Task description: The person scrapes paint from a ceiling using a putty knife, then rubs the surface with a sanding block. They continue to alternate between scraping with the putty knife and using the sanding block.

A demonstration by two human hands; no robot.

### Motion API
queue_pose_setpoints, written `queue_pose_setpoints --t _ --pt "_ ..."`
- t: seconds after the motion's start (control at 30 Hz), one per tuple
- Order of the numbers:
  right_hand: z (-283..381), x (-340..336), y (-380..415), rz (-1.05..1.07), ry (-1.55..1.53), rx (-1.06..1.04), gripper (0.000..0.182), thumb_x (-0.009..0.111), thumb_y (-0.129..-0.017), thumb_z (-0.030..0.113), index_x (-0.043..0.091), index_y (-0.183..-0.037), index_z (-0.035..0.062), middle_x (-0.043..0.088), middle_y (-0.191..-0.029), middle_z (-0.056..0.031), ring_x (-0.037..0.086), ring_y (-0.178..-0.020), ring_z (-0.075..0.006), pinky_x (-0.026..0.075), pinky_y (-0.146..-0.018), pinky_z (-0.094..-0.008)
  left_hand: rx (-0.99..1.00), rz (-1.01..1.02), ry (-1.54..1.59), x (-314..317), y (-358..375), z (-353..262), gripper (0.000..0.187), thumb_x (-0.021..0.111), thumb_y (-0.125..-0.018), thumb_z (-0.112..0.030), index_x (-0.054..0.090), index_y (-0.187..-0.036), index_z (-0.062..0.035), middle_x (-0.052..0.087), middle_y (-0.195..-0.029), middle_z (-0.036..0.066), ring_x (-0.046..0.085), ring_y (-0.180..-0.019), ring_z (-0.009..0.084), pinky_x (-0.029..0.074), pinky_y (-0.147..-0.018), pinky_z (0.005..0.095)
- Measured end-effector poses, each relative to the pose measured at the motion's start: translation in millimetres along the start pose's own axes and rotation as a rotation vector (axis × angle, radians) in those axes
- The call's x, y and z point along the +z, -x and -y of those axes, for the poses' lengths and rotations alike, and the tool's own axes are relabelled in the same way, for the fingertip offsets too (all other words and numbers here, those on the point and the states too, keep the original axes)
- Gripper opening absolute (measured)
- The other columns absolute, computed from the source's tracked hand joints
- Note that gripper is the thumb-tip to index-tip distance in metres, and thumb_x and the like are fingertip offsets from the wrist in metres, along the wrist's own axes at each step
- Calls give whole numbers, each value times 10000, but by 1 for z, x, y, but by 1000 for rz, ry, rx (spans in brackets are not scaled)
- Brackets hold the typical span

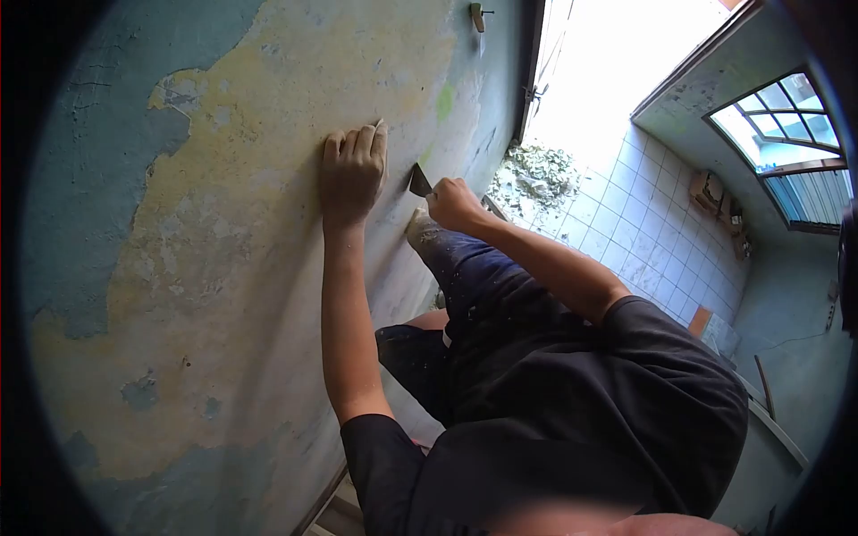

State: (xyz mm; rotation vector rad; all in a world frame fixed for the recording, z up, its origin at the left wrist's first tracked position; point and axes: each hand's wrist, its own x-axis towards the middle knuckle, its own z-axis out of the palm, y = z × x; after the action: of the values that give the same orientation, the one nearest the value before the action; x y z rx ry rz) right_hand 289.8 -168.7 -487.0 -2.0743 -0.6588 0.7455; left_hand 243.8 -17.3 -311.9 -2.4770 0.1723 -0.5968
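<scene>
My right hand (454,204) is closed round the handle of a putty knife (419,182). The knife's dark, flat blade is at the wall surface, just left of the fingers. Higher and further left, my left hand (354,170) rests against the wall (259,179) with dusty, curled fingers. A small pale tip shows by its index finger; what the hand holds, if anything, is hidden. Around both hands the wall is bared to yellowish and whitish plaster, while blue-green paint (85,196) covers the left side with a ragged edge.
Below the hands are my dusty legs (474,268). A heap of paint and plaster flakes (536,179) lies on the white tiled floor (635,196) by the bright doorway (599,71). A latticed window (786,116), cardboard boxes (708,190) and a wall peg (478,16) are further off.
</scene>
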Motion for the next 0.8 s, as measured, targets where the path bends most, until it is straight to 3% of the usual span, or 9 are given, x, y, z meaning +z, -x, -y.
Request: queue_pose_setpoints --t 0.1,0.2,0.33,0.47,0.6,0.7,0.8 --pt "-25 10 -23 -132 8 31 351 617 -859 192 668 -725 -128 641 -809 -390 679 -877 -523 559 -799 -535 3 0 -15 -1 3 -5 166 617 -955 -199 703 -1080 -130 634 -891 2 626 -837 147 451 -871 349" --pt "-5 3 -4 -86 11 -46 348 595 -872 203 675 -741 -110 648 -830 -373 679 -854 -521 559 -793 -537 2 -18 -26 1 -3 1 152 618 -958 -200 703 -1066 -134 629 -884 0 625 -839 146 450 -868 351" --pt "-16 1 -13 -123 7 48 355 590 -878 209 660 -720 -102 634 -821 -378 669 -856 -526 540 -834 -547 -16 -13 14 2 2 -2 167 620 -956 -199 704 -1083 -131 630 -889 0 626 -845 147 448 -867 354" --pt "11 -4 7 -82 8 2 341 595 -881 210 672 -756 -98 645 -840 -371 673 -848 -523 557 -797 -533 9 10 -9 0 7 -2 180 623 -949 -196 703 -1094 -126 632 -891 1 626 -845 147 448 -867 354" --pt "-23 -3 -21 -83 32 94 323 630 -871 193 702 -813 -116 672 -890 -367 686 -896 -519 567 -825 -529 2 6 -19 -2 4 -5 182 639 -942 -203 716 -1093 -135 648 -901 -7 633 -840 139 446 -868 349" --pt "3 -12 -3 -30 46 -1 322 630 -869 187 698 -811 -122 675 -901 -366 687 -912 -513 568 -826 -523 0 15 -33 2 2 0 182 657 -938 -214 727 -1093 -147 661 -907 -17 638 -838 130 443 -880 344" --pt "-3 -12 -6 -44 18 35 318 618 -877 173 692 -809 -129 670 -891 -377 687 -902 -518 566 -822 -527 -1 -11 0 5 2 -1 188 637 -942 -200 713 -1101 -135 647 -903 -8 633 -843 138 446 -872 345"
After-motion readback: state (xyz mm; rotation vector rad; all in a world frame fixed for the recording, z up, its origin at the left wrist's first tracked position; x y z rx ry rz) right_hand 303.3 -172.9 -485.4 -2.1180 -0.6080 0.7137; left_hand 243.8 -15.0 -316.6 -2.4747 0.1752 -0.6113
